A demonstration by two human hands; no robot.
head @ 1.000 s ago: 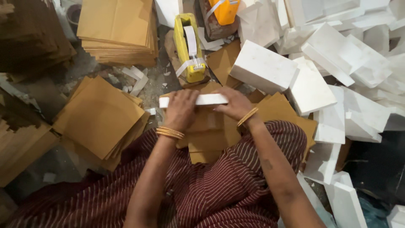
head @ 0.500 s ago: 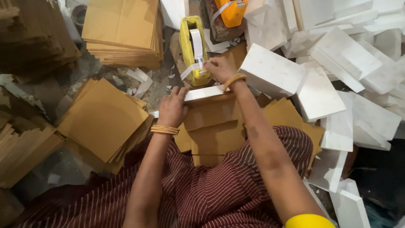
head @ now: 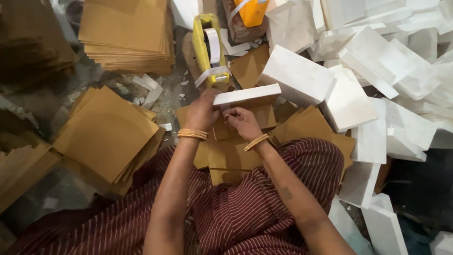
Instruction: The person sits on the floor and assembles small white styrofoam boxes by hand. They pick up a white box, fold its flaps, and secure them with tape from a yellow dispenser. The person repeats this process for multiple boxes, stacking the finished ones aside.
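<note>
Gripping white box [head: 247, 95] edge: left hand [head: 202, 112] fingers curled | right hand [head: 242, 122] fingers pinching brown card [head: 236, 141]

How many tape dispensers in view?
2. A yellow tape dispenser stands just above the left hand and right hand; an orange tape dispenser sits at the top edge, partly cut off. Others may be hidden.

White flat box [head: 247, 96] at centre, white boxes [head: 377, 71] heaped right, brown card stacks [head: 125, 35] left
</note>
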